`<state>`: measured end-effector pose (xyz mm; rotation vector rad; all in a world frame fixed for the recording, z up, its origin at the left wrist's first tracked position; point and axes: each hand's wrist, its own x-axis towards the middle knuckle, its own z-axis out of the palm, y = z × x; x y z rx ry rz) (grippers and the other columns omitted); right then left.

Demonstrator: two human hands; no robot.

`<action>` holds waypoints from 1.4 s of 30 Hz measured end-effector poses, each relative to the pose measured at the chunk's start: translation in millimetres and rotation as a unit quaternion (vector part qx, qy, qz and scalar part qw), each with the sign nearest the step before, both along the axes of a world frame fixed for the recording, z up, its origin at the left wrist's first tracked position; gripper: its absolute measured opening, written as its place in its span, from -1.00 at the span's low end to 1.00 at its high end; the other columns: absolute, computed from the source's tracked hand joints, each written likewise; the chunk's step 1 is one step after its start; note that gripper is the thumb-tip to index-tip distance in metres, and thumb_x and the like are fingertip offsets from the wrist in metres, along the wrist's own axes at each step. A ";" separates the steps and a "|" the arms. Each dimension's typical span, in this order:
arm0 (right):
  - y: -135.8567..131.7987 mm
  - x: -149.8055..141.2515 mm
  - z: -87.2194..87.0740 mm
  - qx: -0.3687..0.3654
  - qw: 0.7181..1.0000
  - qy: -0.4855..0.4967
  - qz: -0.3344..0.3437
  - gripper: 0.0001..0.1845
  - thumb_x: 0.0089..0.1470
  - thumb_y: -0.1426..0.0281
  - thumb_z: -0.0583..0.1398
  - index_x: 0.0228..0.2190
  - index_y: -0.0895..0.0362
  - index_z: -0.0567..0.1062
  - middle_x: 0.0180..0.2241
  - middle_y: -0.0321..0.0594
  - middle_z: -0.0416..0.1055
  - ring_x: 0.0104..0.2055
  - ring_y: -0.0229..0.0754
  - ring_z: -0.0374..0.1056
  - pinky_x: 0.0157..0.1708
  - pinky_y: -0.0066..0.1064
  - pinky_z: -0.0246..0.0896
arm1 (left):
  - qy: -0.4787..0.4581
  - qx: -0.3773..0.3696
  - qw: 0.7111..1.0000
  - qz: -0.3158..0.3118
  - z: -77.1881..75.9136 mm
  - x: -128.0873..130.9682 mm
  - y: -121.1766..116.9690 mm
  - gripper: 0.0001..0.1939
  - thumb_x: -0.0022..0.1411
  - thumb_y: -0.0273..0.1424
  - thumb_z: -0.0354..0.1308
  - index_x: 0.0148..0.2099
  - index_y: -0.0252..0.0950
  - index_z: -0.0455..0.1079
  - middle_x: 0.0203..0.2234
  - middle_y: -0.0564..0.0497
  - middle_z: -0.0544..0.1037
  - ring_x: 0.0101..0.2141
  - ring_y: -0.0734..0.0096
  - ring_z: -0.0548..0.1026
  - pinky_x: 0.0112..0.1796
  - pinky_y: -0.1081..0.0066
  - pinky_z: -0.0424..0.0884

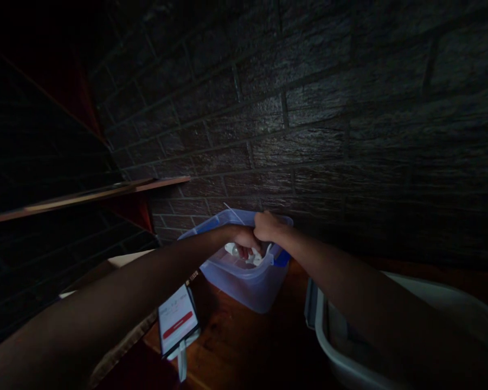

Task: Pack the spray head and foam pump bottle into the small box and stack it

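Observation:
Both my hands reach into a clear plastic box (248, 287) with blue side clips that stands on a wooden table against a dark brick wall. My left hand (244, 238) is curled closed over small white items (250, 254) lying inside the box. My right hand (267, 227) is closed in a fist at the box's rim, touching my left hand; what it holds is hidden. A thin white strand (233, 213) sticks up from the box behind my hands.
A phone (178, 320) with a lit white screen and a red bar stands propped on a stand at the near left. A white plastic tub (394, 330) sits at the right. A wooden shelf (106, 192) juts out at the left. The scene is dim.

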<state>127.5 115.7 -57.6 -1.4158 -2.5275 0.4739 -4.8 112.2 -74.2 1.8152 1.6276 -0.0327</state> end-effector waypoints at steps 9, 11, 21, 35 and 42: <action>-39.4 57.6 52.1 0.079 0.940 0.331 -0.039 -0.49 0.42 0.09 0.09 0.20 0.16 0.37 -0.04 0.00 0.59 -0.15 -0.06 0.60 -0.17 -0.27 0.52 | -0.244 0.236 0.939 0.059 107.5 26.3 -40.6 -0.75 0.24 -0.30 0.39 -0.16 -0.36 0.47 -0.53 0.02 0.59 -0.55 0.44 0.58 -0.47 0.49 0.51; -50.0 76.5 60.8 0.076 0.912 0.401 -0.039 -0.47 0.43 0.11 0.06 0.25 0.15 0.27 -0.08 0.00 0.61 -0.33 -0.14 0.61 -0.36 -0.36 0.52 | -0.313 0.274 0.908 0.044 118.8 49.3 -54.8 -0.68 0.21 -0.24 0.42 -0.14 -0.35 0.48 -0.52 0.00 0.61 -0.55 0.44 0.60 -0.48 0.50 0.51; -115.6 212.0 80.1 0.143 0.804 0.577 0.000 -0.60 0.24 0.08 0.25 -0.21 0.21 0.54 -0.41 -0.24 0.51 -0.52 -0.30 0.39 -0.54 -0.49 0.32 | -0.551 0.288 0.780 -0.072 109.8 172.8 -112.1 -0.56 0.23 -0.09 0.37 -0.04 -0.31 0.45 -0.32 -0.02 0.63 -0.49 0.45 0.60 -0.45 0.47 0.53; -173.1 267.5 52.6 0.198 0.826 0.515 0.114 -0.66 0.30 0.29 0.30 0.08 -0.05 0.63 -0.05 -0.17 0.55 -0.02 -0.14 0.49 0.01 -0.31 0.39 | -0.598 0.284 0.742 -0.103 51.5 209.1 -134.4 -0.50 0.29 -0.15 0.34 0.18 -0.24 0.42 -0.31 -0.04 0.63 -0.43 0.38 0.56 -0.41 0.43 0.46; -177.1 282.3 48.1 0.183 0.862 0.451 0.145 -0.70 0.32 0.41 0.27 0.04 -0.05 0.65 0.02 -0.15 0.53 0.08 -0.10 0.46 0.11 -0.24 0.35 | -0.297 0.605 0.733 -0.087 53.4 192.7 -142.1 -0.63 0.25 -0.20 0.38 0.09 -0.11 0.58 -0.34 0.05 0.49 -0.30 0.34 0.48 -0.25 0.40 0.38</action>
